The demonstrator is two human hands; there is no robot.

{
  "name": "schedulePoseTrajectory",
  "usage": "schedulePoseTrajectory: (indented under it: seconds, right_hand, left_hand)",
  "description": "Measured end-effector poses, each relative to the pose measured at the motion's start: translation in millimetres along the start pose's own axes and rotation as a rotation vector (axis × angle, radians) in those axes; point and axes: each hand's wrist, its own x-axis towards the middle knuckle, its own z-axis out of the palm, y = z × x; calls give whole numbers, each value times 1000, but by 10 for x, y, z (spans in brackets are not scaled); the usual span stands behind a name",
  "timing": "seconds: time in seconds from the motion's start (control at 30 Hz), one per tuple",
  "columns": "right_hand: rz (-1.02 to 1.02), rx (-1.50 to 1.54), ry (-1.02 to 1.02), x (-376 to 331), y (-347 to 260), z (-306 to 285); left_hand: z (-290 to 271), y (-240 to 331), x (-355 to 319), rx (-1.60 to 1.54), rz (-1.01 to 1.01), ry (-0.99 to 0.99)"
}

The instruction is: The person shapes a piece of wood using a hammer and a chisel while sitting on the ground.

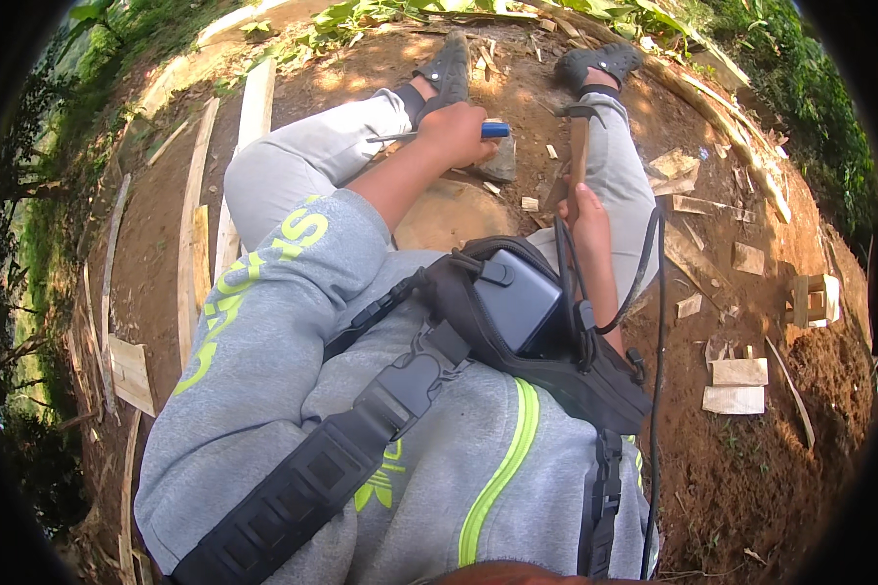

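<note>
I sit on the ground with my legs stretched apart. My left hand point(458, 136) is closed round a screwdriver point(496, 130); its blue handle sticks out to the right and its thin metal shaft points left. Close to my right shin, my right hand point(589, 226) grips a hammer point(579, 151) by its wooden handle, the dark head up at the far end. A round, flat-topped piece of wood point(449, 216) lies between my thighs, partly covered by my left arm and the black bag. Just beyond it sits a grey block point(500, 163), partly hidden by my left hand.
A black bag point(566, 336) with a dark device and looping cables hangs at my front. Long boards point(197, 224) lie to the left. On the right are wood offcuts point(748, 257), a small wooden block frame point(815, 300) and pale blocks point(735, 398). A log point(727, 122) lies far right.
</note>
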Motion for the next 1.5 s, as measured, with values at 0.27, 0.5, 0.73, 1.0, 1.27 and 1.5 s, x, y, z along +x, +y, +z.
schedulePoseTrajectory:
  seconds: [0.27,0.5,0.73,1.0,1.27,1.5]
  right_hand:
    - [12,56,13,25,14,20]
    - [8,87,10,18,13,5]
    - [-11,-45,64,94,92,-6]
    - [-19,-37,41,15,22,41]
    - [-33,-28,26,49,62,38]
    - [-19,-53,12,24,10,43]
  left_hand:
    - [304,-630,326,-589,-236,-62]
    - [103,-553,166,-1216,-286,-139]
    - [-198,-383,121,-1201,-236,-127]
    - [-440,-113,112,-397,-165,83]
    - [-92,-448,439,-469,-260,-82]
    - [116,-516,547,-151,-287,-123]
